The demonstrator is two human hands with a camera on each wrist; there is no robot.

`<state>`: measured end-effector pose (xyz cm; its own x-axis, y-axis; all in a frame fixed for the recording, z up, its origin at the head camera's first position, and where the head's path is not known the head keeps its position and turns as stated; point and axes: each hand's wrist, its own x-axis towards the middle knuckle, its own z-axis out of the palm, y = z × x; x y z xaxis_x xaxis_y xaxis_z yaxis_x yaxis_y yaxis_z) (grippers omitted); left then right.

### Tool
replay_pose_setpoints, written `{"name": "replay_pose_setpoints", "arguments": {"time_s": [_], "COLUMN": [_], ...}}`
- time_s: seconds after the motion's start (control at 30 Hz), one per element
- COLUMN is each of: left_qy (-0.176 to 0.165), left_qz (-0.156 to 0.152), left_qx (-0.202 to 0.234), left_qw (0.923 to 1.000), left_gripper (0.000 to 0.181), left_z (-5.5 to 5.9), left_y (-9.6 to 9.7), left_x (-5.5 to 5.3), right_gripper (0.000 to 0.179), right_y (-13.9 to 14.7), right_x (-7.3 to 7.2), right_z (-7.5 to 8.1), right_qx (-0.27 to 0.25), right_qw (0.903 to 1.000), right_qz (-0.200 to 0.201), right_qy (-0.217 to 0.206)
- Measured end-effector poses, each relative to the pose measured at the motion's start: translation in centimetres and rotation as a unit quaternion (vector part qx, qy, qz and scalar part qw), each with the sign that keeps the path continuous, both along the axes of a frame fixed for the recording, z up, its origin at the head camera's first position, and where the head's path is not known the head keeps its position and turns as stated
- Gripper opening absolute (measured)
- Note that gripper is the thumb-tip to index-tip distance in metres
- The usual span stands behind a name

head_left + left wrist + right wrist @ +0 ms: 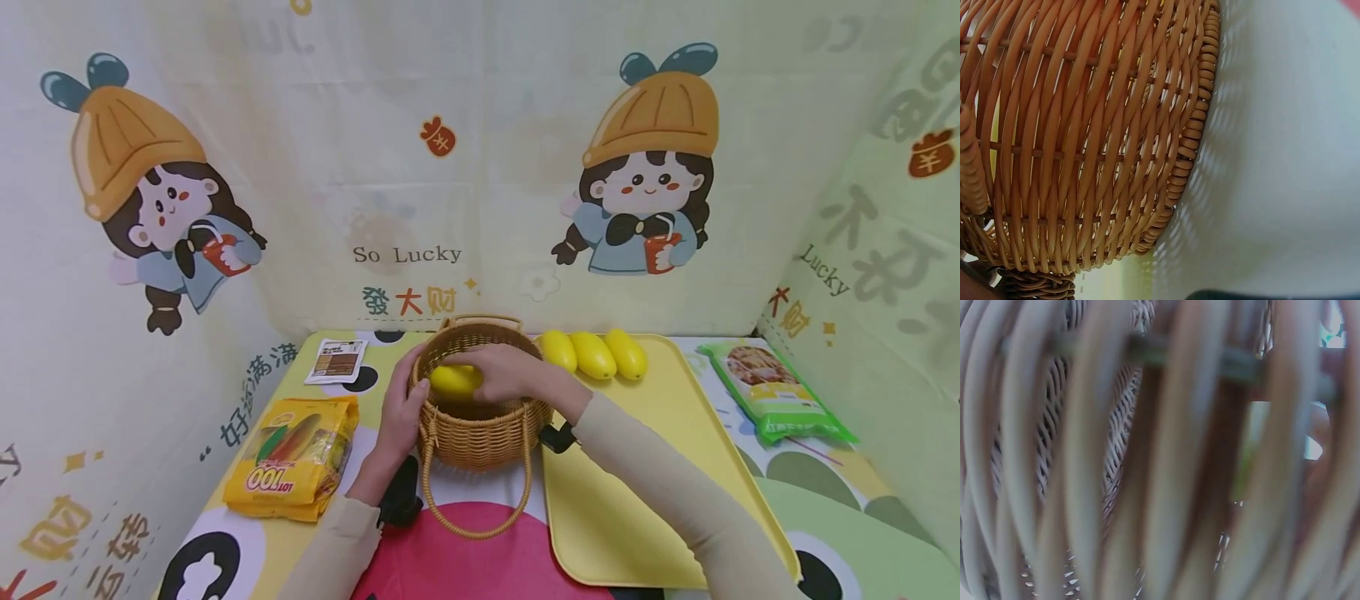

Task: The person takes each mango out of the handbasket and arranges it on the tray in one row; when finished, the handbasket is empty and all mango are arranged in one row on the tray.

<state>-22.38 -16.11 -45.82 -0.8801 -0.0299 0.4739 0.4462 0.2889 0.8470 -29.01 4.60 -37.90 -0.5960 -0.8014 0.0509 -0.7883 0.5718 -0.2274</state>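
Note:
A round wicker basket (pixel 480 437) stands in the middle of the table, its rope-like front handle (pixel 480 533) hanging down toward me. My left hand (pixel 400 412) grips the basket's left rim, thumb near the opening. Inside the mouth, my right hand (pixel 506 372) holds a smooth yellow mango (pixel 455 382) by its right end. The left wrist view is mostly filled by the woven wall (pixel 1091 137). Blurred wicker strands (pixel 1172 456) block most of the right wrist view. Three similar mangoes (pixel 595 357) lie side by side at the tray's far end.
A yellow tray (pixel 622 500) lies right of the basket, under my right forearm. To its right is a green snack bag (pixel 776 392). On the left are a yellow snack bag (pixel 292 458) and a small white packet (pixel 337 362). Printed cloth walls (pixel 480 167) surround the table.

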Motion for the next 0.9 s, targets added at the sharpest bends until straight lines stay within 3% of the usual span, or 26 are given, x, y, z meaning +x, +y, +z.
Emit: {"name": "replay_pose_setpoints", "arguments": {"time_s": [0.27, 0.53, 0.9], "left_qy": [-0.018, -0.032, -0.035], "left_qz": [-0.009, -0.008, 0.000], "left_qx": [-0.017, -0.018, -0.029], "left_qw": [0.9996, 0.9993, 0.9990], "left_gripper": [0.055, 0.056, 0.054], "left_z": [3.1, 3.3, 3.5], "left_y": [0.7, 0.6, 0.7], "left_x": [2.1, 2.3, 2.3], "right_gripper": [0.071, 0.071, 0.072], "right_y": [0.7, 1.3, 1.9], "right_x": [0.6, 0.9, 1.2], "right_z": [0.5, 0.7, 0.8], "right_qx": [-0.034, -0.064, -0.123], "right_qw": [0.9992, 0.9967, 0.9909], "right_qz": [-0.020, -0.049, -0.056], "right_qy": [0.002, -0.002, 0.002]}}
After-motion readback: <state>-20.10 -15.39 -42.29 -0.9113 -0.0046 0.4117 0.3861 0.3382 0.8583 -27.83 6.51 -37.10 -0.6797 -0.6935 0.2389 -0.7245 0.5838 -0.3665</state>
